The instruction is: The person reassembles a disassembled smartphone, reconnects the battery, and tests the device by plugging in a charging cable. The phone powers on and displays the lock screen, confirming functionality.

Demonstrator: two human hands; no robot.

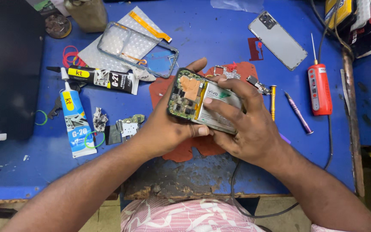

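Both my hands hold an opened smartphone [194, 101] over the middle of the blue worktable [220, 38]. Its back is off, showing a green circuit board with a copper patch and a white battery. My left hand [168, 126] cups the phone's board end from below, thumb along the near edge. My right hand [243, 120] grips the battery end, with fingers lying across the battery.
A grey back cover [278, 39] lies far right, beside a red powered tool [319, 88]. A yellow-handled screwdriver [273, 101] and a purple one [298, 112] lie right. A clear phone case [137, 49], two glue tubes [76, 122] and small board parts [127, 127] lie left.
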